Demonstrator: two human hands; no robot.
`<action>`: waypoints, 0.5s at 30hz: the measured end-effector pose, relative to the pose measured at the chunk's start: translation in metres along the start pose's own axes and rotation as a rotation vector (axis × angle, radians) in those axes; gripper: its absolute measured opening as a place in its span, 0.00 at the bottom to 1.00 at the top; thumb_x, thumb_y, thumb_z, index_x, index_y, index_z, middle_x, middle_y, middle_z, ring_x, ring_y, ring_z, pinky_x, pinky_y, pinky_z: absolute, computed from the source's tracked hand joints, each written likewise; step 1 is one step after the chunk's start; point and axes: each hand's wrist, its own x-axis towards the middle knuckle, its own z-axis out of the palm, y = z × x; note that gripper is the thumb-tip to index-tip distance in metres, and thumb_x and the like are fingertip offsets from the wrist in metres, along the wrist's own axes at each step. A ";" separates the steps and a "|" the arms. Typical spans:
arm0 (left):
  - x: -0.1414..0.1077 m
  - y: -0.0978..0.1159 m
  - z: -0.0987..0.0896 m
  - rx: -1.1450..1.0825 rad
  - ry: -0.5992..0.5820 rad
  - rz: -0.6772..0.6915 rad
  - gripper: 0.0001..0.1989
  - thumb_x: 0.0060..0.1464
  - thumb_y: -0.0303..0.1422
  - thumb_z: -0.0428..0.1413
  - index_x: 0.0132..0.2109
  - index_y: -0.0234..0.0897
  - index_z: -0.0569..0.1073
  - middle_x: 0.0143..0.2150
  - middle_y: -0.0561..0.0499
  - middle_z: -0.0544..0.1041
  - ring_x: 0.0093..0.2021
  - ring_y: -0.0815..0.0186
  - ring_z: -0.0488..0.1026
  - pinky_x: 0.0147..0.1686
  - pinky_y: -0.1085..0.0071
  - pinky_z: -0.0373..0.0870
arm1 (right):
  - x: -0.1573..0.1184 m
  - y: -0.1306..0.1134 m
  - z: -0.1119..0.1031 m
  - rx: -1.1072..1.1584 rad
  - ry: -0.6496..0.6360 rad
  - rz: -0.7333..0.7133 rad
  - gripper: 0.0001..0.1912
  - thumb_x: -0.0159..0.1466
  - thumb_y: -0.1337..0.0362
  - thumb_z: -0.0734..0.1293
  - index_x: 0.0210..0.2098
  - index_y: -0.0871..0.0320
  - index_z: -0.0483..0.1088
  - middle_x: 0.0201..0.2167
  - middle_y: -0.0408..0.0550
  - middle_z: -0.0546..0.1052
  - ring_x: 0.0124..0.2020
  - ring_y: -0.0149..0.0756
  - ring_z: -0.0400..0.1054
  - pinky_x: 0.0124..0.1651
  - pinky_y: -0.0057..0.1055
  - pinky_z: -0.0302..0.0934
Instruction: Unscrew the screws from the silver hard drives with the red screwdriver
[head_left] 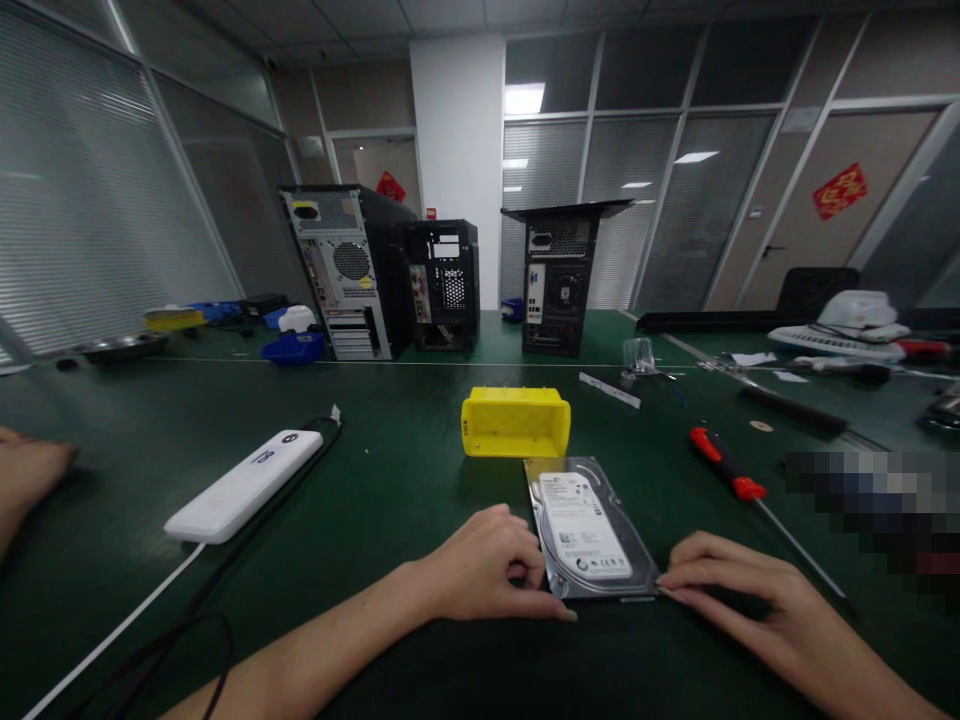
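Note:
A silver hard drive with a white label (581,525) lies flat on the green table (390,430). At its left edge rests my left hand (491,570), fingers curled, thumb stretched along the drive's near edge. My right hand (739,590) is at the near right corner, thumb and fingertips pressed together; whether something small is between them cannot be made out. Just behind the drive stands a yellow bin (516,425), its open side facing me. To the right lies a red and black screwdriver (724,465).
A white power strip (244,490) with cables lies on the left. Behind stand computer cases (349,270), (559,280) and another between them. Another person's hand (34,470) rests at the far left. Blue bins (292,347) and a white keyboard (832,340) sit farther back.

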 end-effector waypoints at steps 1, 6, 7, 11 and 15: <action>0.000 0.000 0.000 0.000 -0.001 -0.003 0.20 0.54 0.44 0.60 0.23 0.34 0.67 0.21 0.62 0.61 0.26 0.74 0.62 0.32 0.72 0.51 | 0.000 0.000 0.000 0.009 -0.003 0.012 0.10 0.63 0.58 0.66 0.39 0.50 0.79 0.35 0.47 0.79 0.36 0.35 0.75 0.38 0.24 0.71; 0.000 0.001 -0.001 -0.012 -0.006 -0.004 0.20 0.54 0.44 0.60 0.23 0.34 0.68 0.21 0.62 0.61 0.26 0.74 0.62 0.32 0.73 0.51 | 0.001 -0.001 0.000 0.032 -0.020 0.048 0.11 0.63 0.57 0.65 0.40 0.50 0.80 0.36 0.48 0.79 0.36 0.36 0.75 0.39 0.25 0.71; 0.000 0.001 -0.001 -0.014 -0.006 -0.004 0.20 0.54 0.43 0.60 0.23 0.34 0.68 0.21 0.62 0.61 0.26 0.74 0.62 0.32 0.73 0.51 | 0.001 -0.001 0.000 0.032 -0.023 0.050 0.11 0.63 0.57 0.65 0.40 0.49 0.80 0.36 0.48 0.79 0.36 0.36 0.75 0.39 0.25 0.71; 0.001 0.000 0.000 -0.002 -0.006 -0.011 0.21 0.53 0.44 0.61 0.22 0.33 0.67 0.21 0.62 0.60 0.26 0.74 0.61 0.32 0.72 0.51 | 0.003 -0.003 -0.002 0.030 -0.018 0.035 0.12 0.63 0.57 0.65 0.41 0.49 0.80 0.35 0.48 0.79 0.35 0.36 0.76 0.37 0.24 0.70; 0.002 0.000 0.001 0.000 -0.010 -0.014 0.23 0.52 0.47 0.60 0.22 0.33 0.67 0.20 0.62 0.60 0.26 0.74 0.62 0.31 0.72 0.50 | 0.006 -0.006 -0.004 0.007 -0.013 -0.014 0.11 0.62 0.57 0.65 0.39 0.48 0.80 0.33 0.48 0.80 0.33 0.35 0.76 0.34 0.22 0.70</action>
